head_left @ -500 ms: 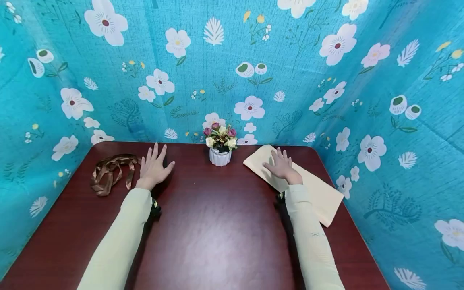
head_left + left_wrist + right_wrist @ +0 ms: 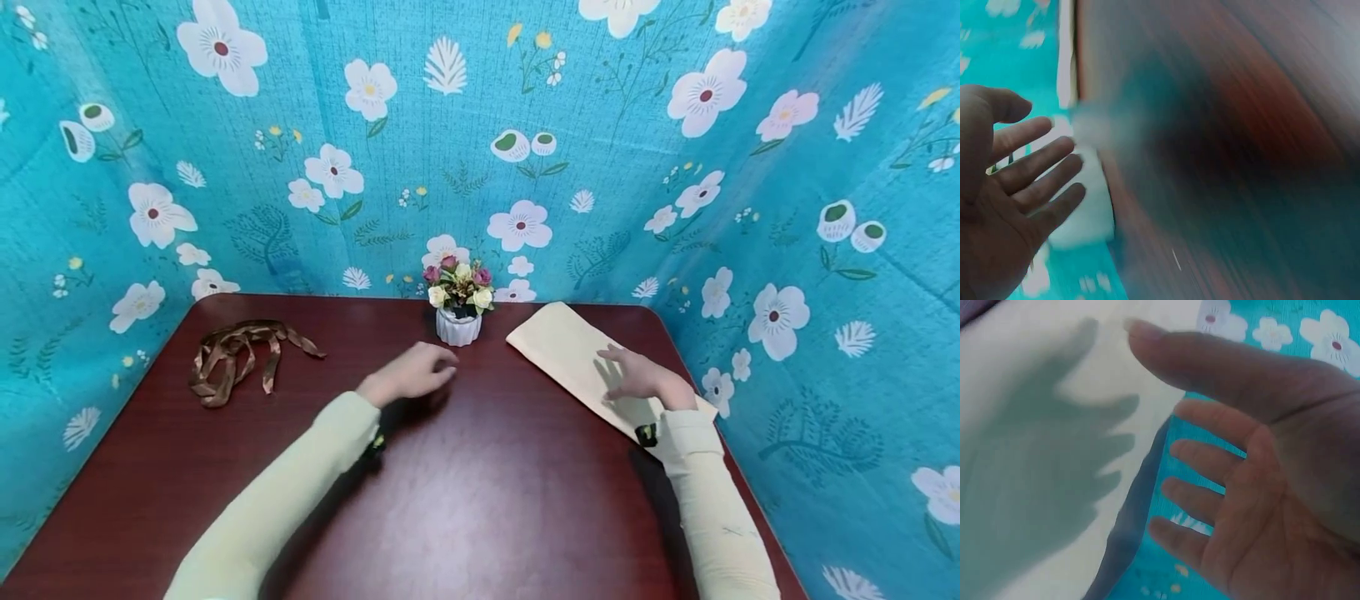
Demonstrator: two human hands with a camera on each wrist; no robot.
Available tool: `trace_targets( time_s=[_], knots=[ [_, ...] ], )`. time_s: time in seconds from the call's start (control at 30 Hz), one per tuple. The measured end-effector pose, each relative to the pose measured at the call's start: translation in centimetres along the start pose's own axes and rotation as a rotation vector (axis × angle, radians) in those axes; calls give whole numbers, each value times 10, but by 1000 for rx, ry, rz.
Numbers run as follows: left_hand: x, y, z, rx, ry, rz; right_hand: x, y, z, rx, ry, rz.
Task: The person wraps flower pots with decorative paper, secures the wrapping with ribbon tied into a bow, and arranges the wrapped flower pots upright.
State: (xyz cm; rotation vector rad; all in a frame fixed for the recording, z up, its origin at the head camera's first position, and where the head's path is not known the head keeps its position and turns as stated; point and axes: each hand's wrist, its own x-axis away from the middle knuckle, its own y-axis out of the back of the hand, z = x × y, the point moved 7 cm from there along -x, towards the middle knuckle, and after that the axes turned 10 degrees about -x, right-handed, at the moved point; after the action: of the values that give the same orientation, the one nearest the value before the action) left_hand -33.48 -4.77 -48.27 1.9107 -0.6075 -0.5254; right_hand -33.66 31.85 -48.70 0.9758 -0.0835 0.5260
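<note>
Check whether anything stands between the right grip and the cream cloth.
Nothing visible does: the right grip hovers above the cream cloth, with only its shadow there. The flower pot stands apart, left of the cloth.

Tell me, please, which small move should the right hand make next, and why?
Probably lower the right hand and pinch the cream cloth: the hand hovers above it, casting a shadow on it, with its fingers apart and holding nothing. The left hand is also empty, near the white flowerpot.
</note>
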Motion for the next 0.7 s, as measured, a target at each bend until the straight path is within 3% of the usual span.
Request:
trace_targets(
  time_s=[0.13,0.3,0.4,0.47,0.57,0.63,0.7],
  knots=[
    [-38,-21,-35,-51,-90,5,19,2,-17,-14,-44,8],
    [-87,-40,-67,-87,-121,-38,36,0,-30,-67,-62,26],
    [-113,-58,-85,-125,-132,-41,39,-7,-33,-56,-51,39],
    [-126,-75,-94,-155,-111,3,38,-12,-33,-53,-56,38],
    [-135,-99,-102,-218,-13,133,37,-20,-30,-57,-64,33],
    [-135,-109,-106,-293,49,196,38,-23,-27,-63,-78,34],
    [-135,-112,-110,-363,102,220,40,-26,-24,-58,-82,41]
  ],
)
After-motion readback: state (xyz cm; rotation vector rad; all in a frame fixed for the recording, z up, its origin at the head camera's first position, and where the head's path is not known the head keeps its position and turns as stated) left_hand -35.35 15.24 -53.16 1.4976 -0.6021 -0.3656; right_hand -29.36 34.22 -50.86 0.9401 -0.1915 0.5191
